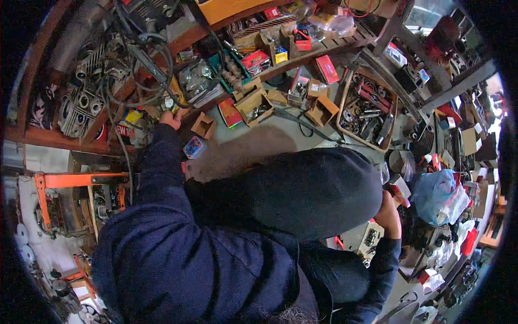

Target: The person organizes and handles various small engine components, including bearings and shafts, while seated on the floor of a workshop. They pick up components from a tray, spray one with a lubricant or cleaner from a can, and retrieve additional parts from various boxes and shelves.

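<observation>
Head view shows the left hand (171, 118) at the yellow thing (176, 90), left of the small brown box (203, 126), its finger state unclear, best worked clear of the cable (129, 162), while the right hand (389, 215), fingers too hidden to tell, meets the knee (353, 186) far right of the box.

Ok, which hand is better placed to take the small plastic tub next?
Probably the left hand: it's stretched out close to the plastic tub, while the right hand is farther off, beside the knee.
</observation>
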Tool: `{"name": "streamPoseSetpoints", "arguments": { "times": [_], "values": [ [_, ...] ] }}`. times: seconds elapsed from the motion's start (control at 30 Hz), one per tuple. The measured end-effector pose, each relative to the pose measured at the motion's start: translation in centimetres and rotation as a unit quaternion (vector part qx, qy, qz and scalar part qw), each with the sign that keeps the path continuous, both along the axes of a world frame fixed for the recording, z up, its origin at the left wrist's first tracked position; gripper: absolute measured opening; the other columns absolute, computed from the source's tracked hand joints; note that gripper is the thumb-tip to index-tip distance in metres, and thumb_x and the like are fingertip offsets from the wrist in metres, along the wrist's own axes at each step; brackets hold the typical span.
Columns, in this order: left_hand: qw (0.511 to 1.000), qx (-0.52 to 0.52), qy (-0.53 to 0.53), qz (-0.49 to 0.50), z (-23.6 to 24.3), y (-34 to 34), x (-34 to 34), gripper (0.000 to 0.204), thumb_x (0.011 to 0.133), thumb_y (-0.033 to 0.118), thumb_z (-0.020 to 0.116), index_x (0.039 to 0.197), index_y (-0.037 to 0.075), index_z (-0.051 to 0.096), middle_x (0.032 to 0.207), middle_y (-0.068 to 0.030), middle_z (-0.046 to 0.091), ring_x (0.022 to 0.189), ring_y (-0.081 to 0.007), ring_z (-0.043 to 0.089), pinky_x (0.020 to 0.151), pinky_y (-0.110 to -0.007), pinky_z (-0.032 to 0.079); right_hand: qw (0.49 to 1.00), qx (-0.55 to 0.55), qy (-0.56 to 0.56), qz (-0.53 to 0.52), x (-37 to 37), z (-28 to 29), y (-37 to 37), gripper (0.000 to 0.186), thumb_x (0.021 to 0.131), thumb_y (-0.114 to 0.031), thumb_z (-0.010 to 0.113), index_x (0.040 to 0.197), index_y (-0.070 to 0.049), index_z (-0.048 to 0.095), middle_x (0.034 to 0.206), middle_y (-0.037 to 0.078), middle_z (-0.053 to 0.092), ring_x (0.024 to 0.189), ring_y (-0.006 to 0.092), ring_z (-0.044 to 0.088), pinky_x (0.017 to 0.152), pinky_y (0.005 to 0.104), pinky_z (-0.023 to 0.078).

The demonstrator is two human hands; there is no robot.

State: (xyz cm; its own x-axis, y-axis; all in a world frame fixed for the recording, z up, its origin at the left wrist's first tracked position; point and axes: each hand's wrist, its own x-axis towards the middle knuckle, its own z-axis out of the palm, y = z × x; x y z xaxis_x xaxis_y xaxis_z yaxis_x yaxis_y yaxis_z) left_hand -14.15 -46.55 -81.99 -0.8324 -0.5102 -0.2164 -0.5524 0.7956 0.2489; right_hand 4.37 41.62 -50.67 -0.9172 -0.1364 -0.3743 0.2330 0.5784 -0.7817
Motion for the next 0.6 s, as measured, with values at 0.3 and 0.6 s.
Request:
{"name": "streamPoseSetpoints", "arguments": {
  "times": [0.3,0.6],
  "values": [
    [0.968,-0.207,0.115,-0.088,7.2,8.1,2.8,0.053,0.096,0.048,0.06,0.081,-0.003,0.06,0.072,-0.0237,0.059,0.067,-0.0445,0.058,0.061,-0.058,0.046,0.99,0.027,0.135,0.033,0.0,-5.1,2.0,0.033,0.078,-0.011,0.077,0.103,0.006,0.066,0.09,0.015,0.072,0.087,0.0245,0.069,0.079,0.036,0.052],
    [0.92,0.278,0.27,0.065,9.4,15.7,4.8,0.05,0.098,0.042,0.059,0.126,0.002,0.05,0.083,-0.0145,0.061,0.08,-0.0301,0.064,0.068,-0.044,0.053,0.996,0.02,-0.064,0.054,-2.3,-6.1,0.9,0.036,0.091,-0.026,0.071,0.106,0.007,0.067,0.088,0.015,0.072,0.079,0.0183,0.064,0.074,0.0344,0.051]
  ]
}}
